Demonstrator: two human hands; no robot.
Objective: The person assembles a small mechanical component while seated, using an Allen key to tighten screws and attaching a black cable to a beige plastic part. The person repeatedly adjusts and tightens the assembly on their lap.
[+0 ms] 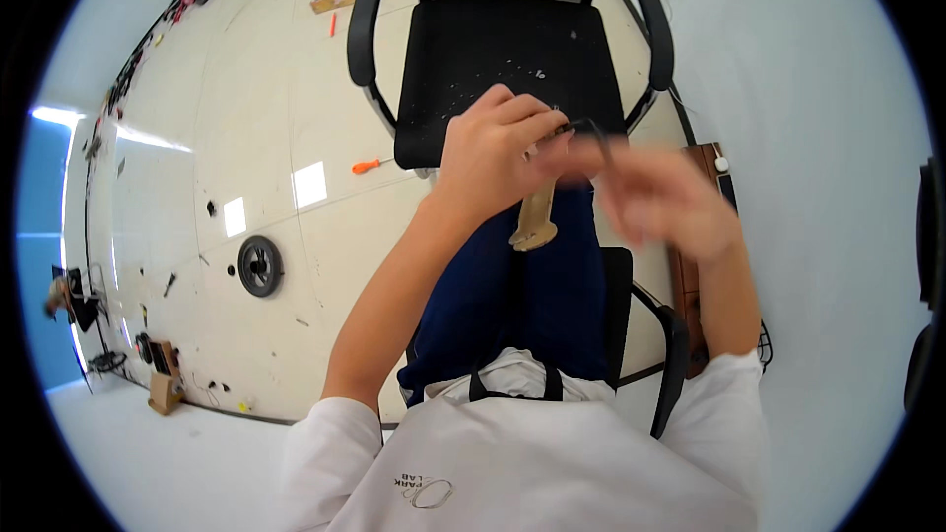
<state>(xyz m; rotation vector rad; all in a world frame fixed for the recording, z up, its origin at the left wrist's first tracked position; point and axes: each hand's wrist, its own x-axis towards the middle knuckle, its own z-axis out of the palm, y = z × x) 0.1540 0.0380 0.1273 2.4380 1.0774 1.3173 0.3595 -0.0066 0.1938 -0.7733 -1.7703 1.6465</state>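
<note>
My left hand (493, 153) is closed around a tan, tube-like piece (535, 222) with a flared lower end, held above my knees. The piece hangs down between the hands, and its upper part is hidden by my fingers. A thin, dark, bent piece (591, 126) runs from beside my left fingertips toward my right hand; its kind is not clear. My right hand (675, 202) is smeared by motion just right of the left one, so its finger positions do not show.
Ahead stands a black chair (512, 49) with small pale crumbs on its seat. An orange-handled screwdriver (367, 166) and a black wheel (260, 266) lie on the tiled floor to the left. A brown wooden cabinet (686, 286) is at the right.
</note>
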